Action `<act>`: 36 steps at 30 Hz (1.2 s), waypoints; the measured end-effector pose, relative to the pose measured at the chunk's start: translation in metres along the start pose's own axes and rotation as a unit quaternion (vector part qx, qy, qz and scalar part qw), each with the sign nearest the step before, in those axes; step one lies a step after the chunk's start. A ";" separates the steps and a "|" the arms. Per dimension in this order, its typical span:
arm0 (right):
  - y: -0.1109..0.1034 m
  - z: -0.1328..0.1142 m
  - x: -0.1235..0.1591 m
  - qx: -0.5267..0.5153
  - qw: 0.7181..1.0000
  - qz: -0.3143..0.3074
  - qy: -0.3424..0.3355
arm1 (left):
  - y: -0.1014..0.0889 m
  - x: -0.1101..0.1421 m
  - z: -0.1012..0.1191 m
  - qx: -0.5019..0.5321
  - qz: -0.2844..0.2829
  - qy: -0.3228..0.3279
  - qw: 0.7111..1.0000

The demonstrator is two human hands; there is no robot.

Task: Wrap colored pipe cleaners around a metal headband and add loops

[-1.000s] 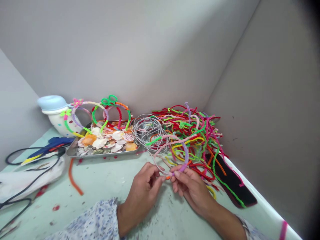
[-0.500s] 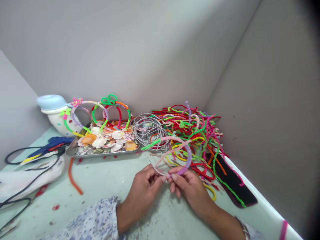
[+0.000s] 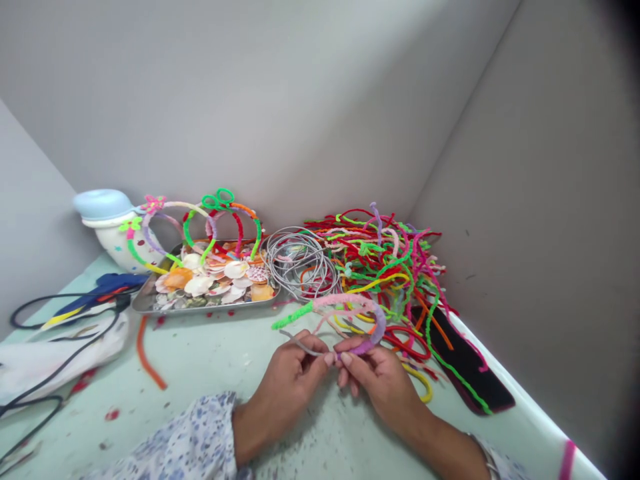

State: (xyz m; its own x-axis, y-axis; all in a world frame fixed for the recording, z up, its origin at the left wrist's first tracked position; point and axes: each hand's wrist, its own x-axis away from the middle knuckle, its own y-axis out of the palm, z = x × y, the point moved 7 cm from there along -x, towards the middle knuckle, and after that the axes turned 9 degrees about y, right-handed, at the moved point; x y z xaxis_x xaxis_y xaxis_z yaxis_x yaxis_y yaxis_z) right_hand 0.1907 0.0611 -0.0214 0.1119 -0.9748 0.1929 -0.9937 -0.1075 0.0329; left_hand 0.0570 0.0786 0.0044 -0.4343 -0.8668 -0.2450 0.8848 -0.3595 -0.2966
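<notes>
Between my hands is a wire hoop wrapped in fuzzy pipe cleaner: green at the far end, then pink, then purple. My right hand is closed, pinching the purple stretch between thumb and fingers. Touching its fingertips, my left hand is closed too, thumb and finger pinched on the hoop where the wrapping meets bare grey wire. That wire's tip sticks out past my left fingers. A thin pale pink pipe cleaner rises behind the fingertips; its lower end is hidden.
Beyond my hands lie a coil of grey wire and a heap of coloured pipe cleaners. Red-handled scissors and a black slab are at right. A tray of shells, decorated hoops, a white-and-blue container and black cables are left.
The hoop has tipped toward me and its green end has swung left and down. The bare wire tip now points left beyond my left fingers. Both hands stay pinched together.
</notes>
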 end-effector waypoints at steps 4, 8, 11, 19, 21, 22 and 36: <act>0.000 -0.003 0.001 0.012 1.000 0.008 -0.005 | 0.000 -0.002 0.012 0.001 -0.011 0.025 1.000; 0.003 -0.005 0.001 0.028 0.999 -0.001 -0.020 | 0.000 -0.004 0.014 0.024 -0.012 0.023 0.999; 0.004 -0.007 0.002 0.043 0.999 0.000 -0.030 | 0.002 -0.004 0.007 0.055 -0.010 -0.009 0.998; 0.002 -0.010 0.007 0.098 0.993 0.006 -0.072 | 0.002 -0.003 0.000 0.101 -0.003 -0.049 0.994; 0.001 -0.009 0.008 0.115 0.990 0.018 -0.082 | 0.004 -0.002 0.000 0.120 -0.015 -0.060 0.991; 0.000 -0.009 0.008 0.119 0.989 0.025 -0.082 | 0.005 -0.001 0.000 0.124 -0.019 -0.065 0.990; -0.002 -0.006 0.002 0.110 0.993 0.030 -0.044 | 0.006 -0.002 -0.007 0.110 -0.015 -0.041 0.993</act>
State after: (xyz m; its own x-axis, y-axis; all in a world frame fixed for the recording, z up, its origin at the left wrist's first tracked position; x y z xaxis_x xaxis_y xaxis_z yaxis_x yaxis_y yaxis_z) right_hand 0.1934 0.0603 -0.0147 0.0609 -0.9929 0.1022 -0.9781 -0.0798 -0.1923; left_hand 0.0615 0.0802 -0.0031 -0.4536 -0.8767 -0.1602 0.8911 -0.4444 -0.0917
